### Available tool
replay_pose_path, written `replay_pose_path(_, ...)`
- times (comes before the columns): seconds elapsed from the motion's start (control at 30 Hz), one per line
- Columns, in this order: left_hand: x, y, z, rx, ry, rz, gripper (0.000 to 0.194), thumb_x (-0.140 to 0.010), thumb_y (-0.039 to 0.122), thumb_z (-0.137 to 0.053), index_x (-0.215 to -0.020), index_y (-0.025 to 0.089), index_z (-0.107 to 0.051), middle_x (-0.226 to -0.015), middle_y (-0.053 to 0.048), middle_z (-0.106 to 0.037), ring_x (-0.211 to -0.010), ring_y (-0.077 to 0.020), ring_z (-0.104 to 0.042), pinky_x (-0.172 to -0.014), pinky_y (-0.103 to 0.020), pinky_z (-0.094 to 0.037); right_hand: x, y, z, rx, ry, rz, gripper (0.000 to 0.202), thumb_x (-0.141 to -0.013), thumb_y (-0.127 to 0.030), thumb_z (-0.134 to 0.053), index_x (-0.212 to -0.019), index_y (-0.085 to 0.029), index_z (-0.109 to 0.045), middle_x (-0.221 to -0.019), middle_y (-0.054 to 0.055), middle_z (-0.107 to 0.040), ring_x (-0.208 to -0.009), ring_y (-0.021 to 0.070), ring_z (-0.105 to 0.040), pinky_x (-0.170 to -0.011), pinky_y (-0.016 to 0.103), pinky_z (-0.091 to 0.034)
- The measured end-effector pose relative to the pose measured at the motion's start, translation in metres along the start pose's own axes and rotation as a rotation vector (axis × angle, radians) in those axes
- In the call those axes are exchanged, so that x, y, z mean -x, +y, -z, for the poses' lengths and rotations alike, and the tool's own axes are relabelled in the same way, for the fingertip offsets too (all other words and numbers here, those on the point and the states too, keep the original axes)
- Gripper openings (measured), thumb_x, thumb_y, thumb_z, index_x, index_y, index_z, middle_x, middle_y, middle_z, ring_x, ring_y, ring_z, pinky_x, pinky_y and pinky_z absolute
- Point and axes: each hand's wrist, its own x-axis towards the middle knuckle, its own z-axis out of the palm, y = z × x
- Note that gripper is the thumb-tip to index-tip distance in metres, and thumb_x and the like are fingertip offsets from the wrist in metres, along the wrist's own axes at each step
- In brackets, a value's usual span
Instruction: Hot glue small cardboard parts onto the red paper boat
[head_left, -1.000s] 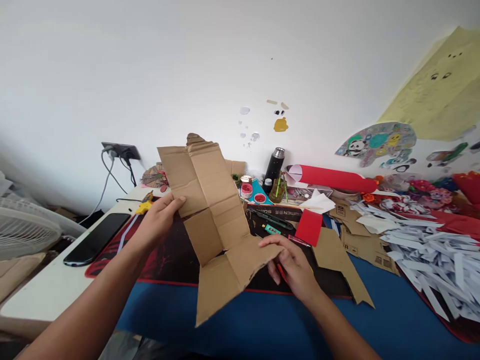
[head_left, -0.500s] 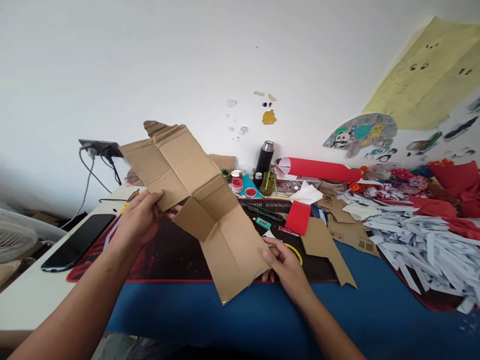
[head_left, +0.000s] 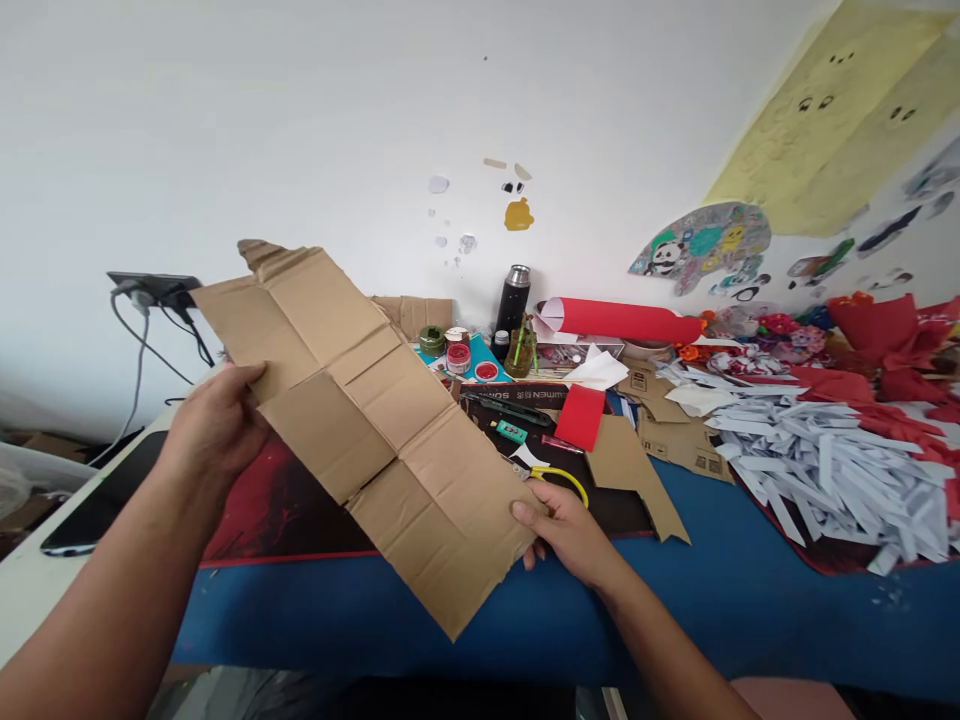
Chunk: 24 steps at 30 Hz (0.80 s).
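Observation:
A large brown cardboard sheet point(head_left: 375, 410), creased with fold lines and torn at its upper left corner, is held tilted above the desk. My left hand point(head_left: 221, 420) grips its left edge, thumb on top and the other fingers behind. On the lower right edge, my right hand point(head_left: 562, 525) pinches the sheet between thumb and fingers. Just beyond my right hand lie scissors with yellow handles point(head_left: 566, 478), their blades partly hidden. The sheet covers part of the dark red and black mat point(head_left: 292, 500).
Behind are a black flask point(head_left: 513, 300), paint jars point(head_left: 458, 358), a red paper roll point(head_left: 626, 320) and a green glue tube point(head_left: 511, 432). Red paper point(head_left: 581, 418) and cut cardboard point(head_left: 630, 465) lie right, beside many white paper strips point(head_left: 832, 480). A phone point(head_left: 97, 500) lies left.
The cardboard has flattened out, its raised middle flap now lying level with the rest. My left hand has moved left and slightly down with it. The view has shifted a little to the right.

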Motion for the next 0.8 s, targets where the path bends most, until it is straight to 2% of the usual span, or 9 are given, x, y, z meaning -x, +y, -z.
replay_pose_path(0.23, 0.007, -0.005, -0.016, -0.01, 0.015, 0.075, 0.017, -0.092, 0.008, -0.058, -0.104, 0.015, -0.068, -0.085, 0.001, -0.076, -0.075, -0.0159, -0.067, -0.088, -0.03, -0.063, 0.0, -0.006, -0.003, -0.058, -0.004, -0.004, 0.056, -0.087, -0.072, -0.077, -0.099, -0.018, -0.066, -0.067, -0.002, -0.07, -0.043, 0.0127, -0.064, -0.041, 0.021, -0.034)
replay_pose_path(0.5, 0.01, 0.0, -0.019, 0.066, -0.013, 0.084, 0.017, -0.096, 0.013, -0.059, -0.103, 0.015, -0.075, -0.096, -0.001, -0.081, -0.092, -0.0173, -0.071, -0.102, -0.034, -0.061, 0.001, 0.001, 0.004, -0.015, 0.035, 0.003, 0.056, -0.089, -0.072, -0.074, -0.1, -0.018, -0.066, -0.067, -0.002, -0.069, -0.044, 0.0126, -0.064, -0.043, 0.022, -0.036)
replay_pose_path(0.63, 0.025, 0.008, -0.024, 0.098, -0.108, -0.024, 0.016, -0.093, 0.02, -0.066, -0.105, 0.017, -0.076, -0.102, -0.002, -0.083, -0.117, -0.0225, -0.071, -0.115, -0.038, -0.055, 0.002, 0.0, 0.006, -0.01, 0.039, 0.012, 0.057, -0.088, -0.073, -0.074, -0.101, -0.018, -0.066, -0.067, -0.003, -0.068, -0.044, 0.0124, -0.063, -0.043, 0.022, -0.035)
replay_pose_path(0.7, 0.038, 0.008, -0.024, 0.116, -0.151, -0.104, 0.024, -0.086, 0.029, -0.076, -0.107, 0.018, -0.077, -0.106, -0.003, -0.084, -0.129, -0.0278, -0.068, -0.119, -0.043, -0.054, 0.002, -0.002, 0.008, 0.007, 0.046, 0.009, 0.059, -0.088, -0.074, -0.074, -0.103, -0.017, -0.067, -0.068, -0.003, -0.068, -0.045, 0.0123, -0.064, -0.043, 0.022, -0.036)
replay_pose_path(0.8, 0.058, -0.001, -0.018, 0.055, -0.243, -0.096, 0.057, -0.066, 0.052, -0.094, -0.11, 0.019, -0.079, -0.114, -0.009, -0.084, -0.132, -0.038, -0.068, -0.115, -0.05, -0.058, 0.001, -0.004, 0.011, 0.034, 0.064, 0.008, 0.059, -0.088, -0.074, -0.073, -0.1, -0.017, -0.066, -0.067, -0.002, -0.068, -0.045, 0.0118, -0.063, -0.044, 0.022, -0.035)
